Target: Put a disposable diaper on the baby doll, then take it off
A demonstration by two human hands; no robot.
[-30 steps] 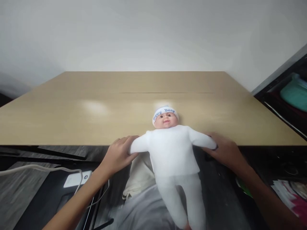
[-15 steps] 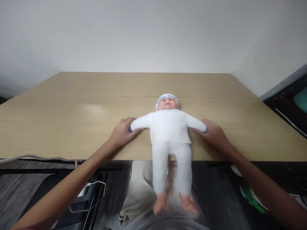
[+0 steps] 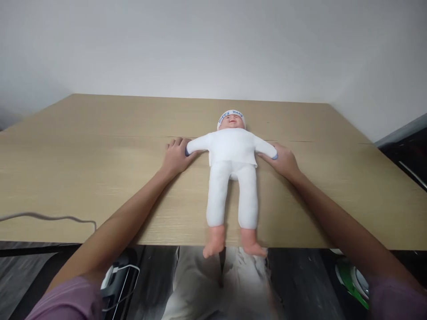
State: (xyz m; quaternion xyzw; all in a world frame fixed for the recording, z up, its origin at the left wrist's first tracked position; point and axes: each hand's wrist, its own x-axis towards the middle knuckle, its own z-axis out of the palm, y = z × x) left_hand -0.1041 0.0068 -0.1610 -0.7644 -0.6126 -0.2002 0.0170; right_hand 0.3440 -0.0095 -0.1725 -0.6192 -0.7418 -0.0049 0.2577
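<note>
A baby doll (image 3: 232, 146) in a white top and white trousers lies face up on the wooden table (image 3: 126, 178). Its white headband (image 3: 231, 115) carries blue lettering. The head points toward the wall, and the bare feet (image 3: 215, 241) reach the front table edge. My left hand (image 3: 176, 155) is closed around the end of the doll's sleeved arm on the left, thumb lying under it. On the other side, my right hand (image 3: 283, 161) grips the end of the opposite arm. Both doll arms are stretched outward, and its hands are hidden.
A pale cable (image 3: 46, 216) runs along the table's left front and over the edge. Below on the left is a dark case with a white plug (image 3: 107, 276). A green and white round object (image 3: 352, 282) sits low on the right. Behind the table stands a wall (image 3: 200, 49).
Both my hands have moved forward with the doll, away from my body. Its legs, which hung past the table edge, now lie on the tabletop.
</note>
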